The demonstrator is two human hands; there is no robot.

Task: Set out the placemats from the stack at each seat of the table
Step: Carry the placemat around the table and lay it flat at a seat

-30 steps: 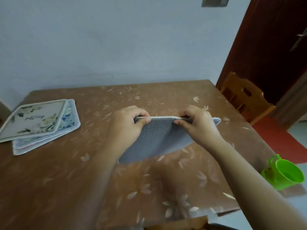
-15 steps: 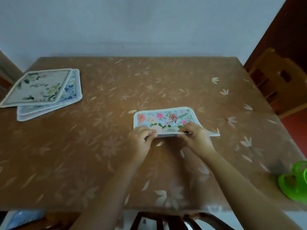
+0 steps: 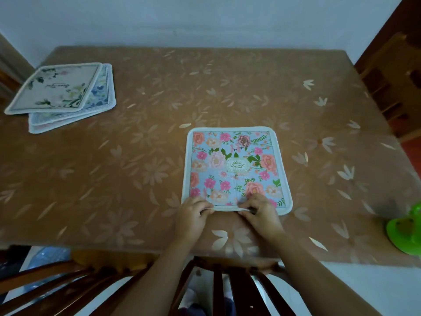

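A square placemat with pink and orange flowers on blue and a white border lies flat on the brown flower-patterned table, near the front edge. My left hand and my right hand each pinch its near edge, which is lifted slightly. The stack of placemats sits at the table's far left; its top mat is cream with green leaves, and a blue-flowered one shows beneath.
A dark wooden chair back stands below the table's near edge, with another chair at the lower left. A light wooden chair is at the right side. A green cup sits at the table's right edge.
The placemat went from held upright with its grey back toward me to lying flat, face up, on the table. Both hands moved down and toward the near edge with it.
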